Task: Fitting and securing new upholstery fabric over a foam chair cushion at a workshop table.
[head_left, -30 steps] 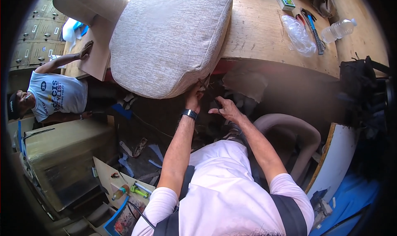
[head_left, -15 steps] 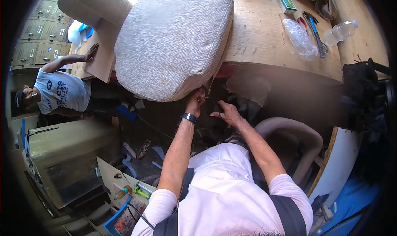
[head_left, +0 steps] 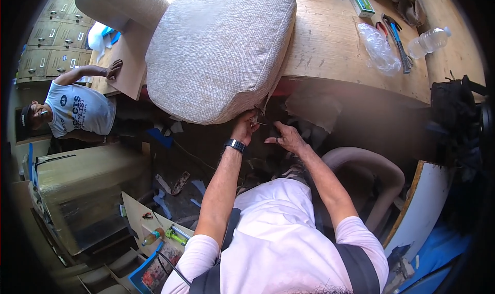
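Note:
A grey woven-fabric seat cushion (head_left: 221, 52) rests on the wooden workbench, its near rounded corner reaching over the front edge. My left hand (head_left: 244, 127), with a dark watch on the wrist, is closed at the underside of that corner. A small pale bit shows between its fingertips, too small to name. From there a thin, light, curved strand or wire (head_left: 262, 123) sticks out toward the right. Just right of it, my right hand (head_left: 290, 138) is held in the air, thumb and forefinger spread apart. Nothing shows between them.
On the workbench (head_left: 330, 52) lie a clear plastic bag (head_left: 380, 52), a blue-handled hammer (head_left: 398, 44), a plastic bottle (head_left: 429, 42) and a small green box (head_left: 360, 2). A co-worker (head_left: 80, 108) stands at the left, one hand on a board (head_left: 126, 62). A curved padded frame (head_left: 381, 170) stands right of me.
The whole view has shifted slightly. Both my hands stay near the cushion's corner; the pale strand beside my left fingers shows more plainly. The co-worker's head has moved a little.

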Motion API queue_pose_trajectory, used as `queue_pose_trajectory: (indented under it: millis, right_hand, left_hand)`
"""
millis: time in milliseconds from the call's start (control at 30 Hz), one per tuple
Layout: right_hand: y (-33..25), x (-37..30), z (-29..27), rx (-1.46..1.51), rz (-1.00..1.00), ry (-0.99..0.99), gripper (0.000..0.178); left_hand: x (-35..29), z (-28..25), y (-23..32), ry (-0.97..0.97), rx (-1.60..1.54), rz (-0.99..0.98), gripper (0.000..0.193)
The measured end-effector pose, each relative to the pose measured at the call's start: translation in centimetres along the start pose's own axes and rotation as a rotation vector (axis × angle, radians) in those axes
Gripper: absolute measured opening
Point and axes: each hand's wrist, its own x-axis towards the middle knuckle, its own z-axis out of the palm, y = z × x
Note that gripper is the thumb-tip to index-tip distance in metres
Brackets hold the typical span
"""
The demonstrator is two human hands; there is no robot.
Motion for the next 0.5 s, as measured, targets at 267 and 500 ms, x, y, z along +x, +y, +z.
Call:
queue_pose_trajectory:
  millis: [267, 500]
  right_hand:
    - [-0.2, 1.0, -0.9, -0.017, -0.05, -0.032, 0.061]
    - [0.3, 1.1, -0.6, 0.028, -0.058, -0.017, 0.061]
  left_hand:
    - [0.1, -0.3, 0.1, -0.023, -0.015, -0.013, 0.016]
    - [0.0, -0.1, 0.3, -0.026, 0.003, -0.023, 0.017]
